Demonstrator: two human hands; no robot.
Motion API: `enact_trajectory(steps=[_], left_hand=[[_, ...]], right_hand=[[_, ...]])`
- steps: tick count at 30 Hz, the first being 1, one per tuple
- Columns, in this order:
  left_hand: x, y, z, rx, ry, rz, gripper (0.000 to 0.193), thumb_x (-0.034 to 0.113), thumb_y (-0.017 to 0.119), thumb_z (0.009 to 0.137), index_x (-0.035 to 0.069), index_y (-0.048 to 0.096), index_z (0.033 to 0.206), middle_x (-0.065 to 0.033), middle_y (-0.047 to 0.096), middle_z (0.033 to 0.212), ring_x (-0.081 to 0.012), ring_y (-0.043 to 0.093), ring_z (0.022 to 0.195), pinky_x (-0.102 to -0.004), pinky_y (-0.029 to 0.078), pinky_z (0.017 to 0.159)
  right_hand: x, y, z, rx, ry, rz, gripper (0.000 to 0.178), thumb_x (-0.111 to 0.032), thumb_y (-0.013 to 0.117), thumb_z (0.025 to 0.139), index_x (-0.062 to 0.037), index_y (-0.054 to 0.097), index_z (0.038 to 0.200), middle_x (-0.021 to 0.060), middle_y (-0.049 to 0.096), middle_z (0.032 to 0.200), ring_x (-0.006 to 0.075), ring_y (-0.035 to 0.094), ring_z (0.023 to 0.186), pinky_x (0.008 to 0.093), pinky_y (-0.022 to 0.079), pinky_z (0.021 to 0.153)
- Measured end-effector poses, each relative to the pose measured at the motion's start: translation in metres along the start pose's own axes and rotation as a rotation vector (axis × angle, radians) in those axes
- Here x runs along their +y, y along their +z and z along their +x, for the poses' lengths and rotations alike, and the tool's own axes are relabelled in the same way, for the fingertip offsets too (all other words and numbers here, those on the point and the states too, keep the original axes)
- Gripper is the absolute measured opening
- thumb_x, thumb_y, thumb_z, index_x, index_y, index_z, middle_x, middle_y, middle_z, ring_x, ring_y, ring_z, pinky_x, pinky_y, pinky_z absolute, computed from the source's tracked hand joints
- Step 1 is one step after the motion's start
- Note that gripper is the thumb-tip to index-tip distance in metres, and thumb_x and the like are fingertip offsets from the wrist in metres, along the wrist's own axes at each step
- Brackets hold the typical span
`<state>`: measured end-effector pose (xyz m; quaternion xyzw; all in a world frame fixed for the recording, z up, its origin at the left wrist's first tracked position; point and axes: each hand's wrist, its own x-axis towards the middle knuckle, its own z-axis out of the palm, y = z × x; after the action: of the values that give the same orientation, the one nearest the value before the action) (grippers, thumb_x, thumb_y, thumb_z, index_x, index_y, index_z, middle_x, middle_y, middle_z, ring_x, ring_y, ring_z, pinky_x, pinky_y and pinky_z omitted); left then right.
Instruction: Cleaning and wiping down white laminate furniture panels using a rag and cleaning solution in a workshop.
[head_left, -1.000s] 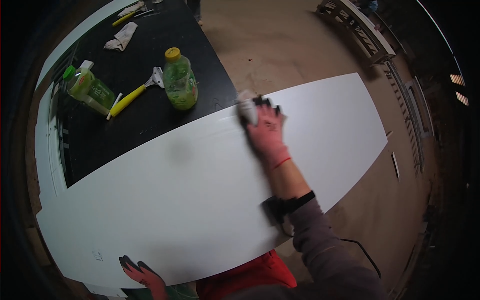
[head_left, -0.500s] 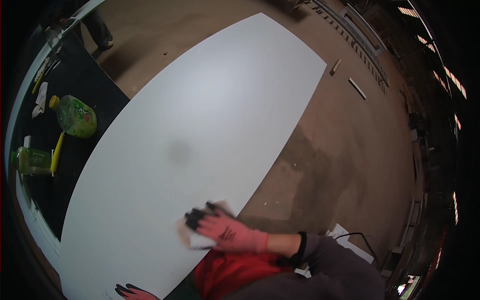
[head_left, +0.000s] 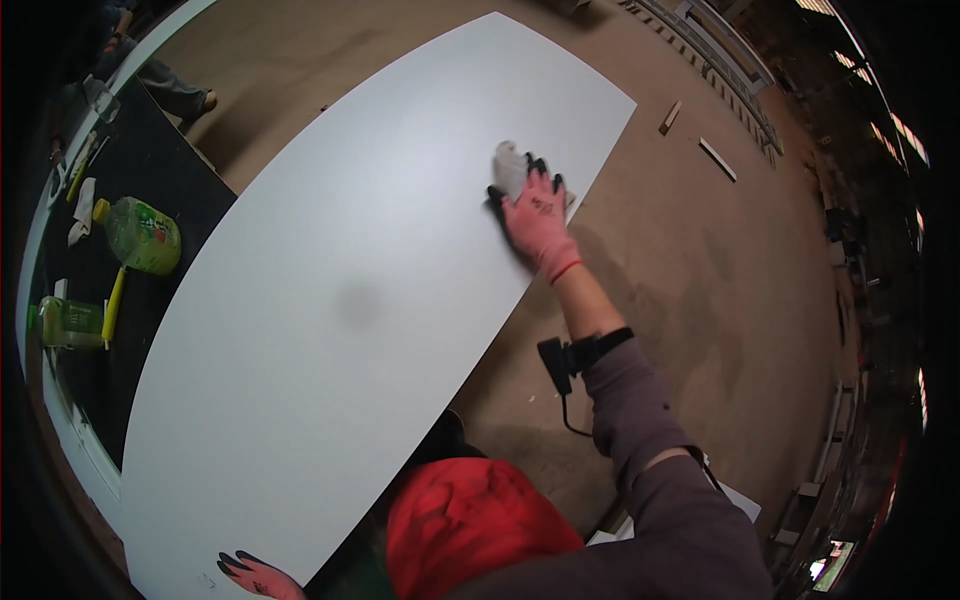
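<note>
cloth (head_left: 510,171), crumpled, is held by right fingers (head_left: 541,172) against smooth white panel (head_left: 300,370), left fingers (head_left: 233,564) spread.

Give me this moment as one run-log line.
right hand: on pale cloth, white panel beneath | left hand: at panel's near edge | black table: two greenish bottles

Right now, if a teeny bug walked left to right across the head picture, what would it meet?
Green-capped bottle → yellow handle → left gloved hand → right gloved hand with a pale cloth → short stick on the floor → white strip.
</note>
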<state>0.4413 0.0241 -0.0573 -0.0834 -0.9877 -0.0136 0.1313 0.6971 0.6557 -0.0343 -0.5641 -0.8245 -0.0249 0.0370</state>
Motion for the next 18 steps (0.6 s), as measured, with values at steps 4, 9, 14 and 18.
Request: enact_trajectory(steps=[4, 9, 14, 18], left_hand=[[-0.028, 0.02, 0.004, 0.047, -0.061, -0.052, 0.045, 0.025, 0.041, 0.095, -0.002, 0.04, 0.131, -0.0245, 0.037, 0.134, -0.0371, 0.041, 0.121, -0.0418, 0.035, 0.1], [-0.023, 0.022, 0.007, 0.128, -0.09, -0.364, 0.045, 0.021, 0.043, 0.094, -0.003, 0.038, 0.132, -0.0221, 0.039, 0.133, -0.0352, 0.043, 0.12, -0.0403, 0.034, 0.101], [-0.023, -0.022, 0.031, 0.108, -0.009, -0.055, 0.044, 0.023, 0.043, 0.095, 0.001, 0.037, 0.133, -0.0194, 0.037, 0.136, -0.033, 0.04, 0.123, -0.0407, 0.033, 0.102], [-0.017, -0.019, 0.076, 0.124, -0.022, -0.407, 0.045, 0.024, 0.042, 0.096, 0.003, 0.036, 0.134, -0.0195, 0.033, 0.138, -0.0329, 0.035, 0.126, -0.0419, 0.031, 0.103]], right_hand=[[-0.168, -0.025, -0.165, -0.2, -0.715, 0.74, 0.058, -0.034, 0.057, 0.08, -0.0015, 0.042, 0.126, 0.0191, 0.044, 0.128, 0.0332, 0.032, 0.128, 0.0506, 0.015, 0.109], [-0.3, -0.004, -0.363, -0.233, -1.313, 1.084, 0.047, -0.036, 0.055, 0.084, 0.0037, 0.052, 0.11, 0.0226, 0.048, 0.124, 0.0367, 0.039, 0.122, 0.0483, 0.019, 0.11], [-0.191, -0.032, -0.195, -0.258, -0.753, 0.683, 0.051, -0.035, 0.057, 0.083, -0.0017, 0.048, 0.121, 0.0179, 0.047, 0.127, 0.0318, 0.037, 0.125, 0.0479, 0.021, 0.108], [-0.03, 0.0, -0.062, 0.077, -0.007, 0.165, 0.06, -0.036, 0.05, 0.087, 0.0031, 0.039, 0.13, 0.0179, 0.038, 0.137, 0.0302, 0.031, 0.129, 0.0468, 0.016, 0.109]])
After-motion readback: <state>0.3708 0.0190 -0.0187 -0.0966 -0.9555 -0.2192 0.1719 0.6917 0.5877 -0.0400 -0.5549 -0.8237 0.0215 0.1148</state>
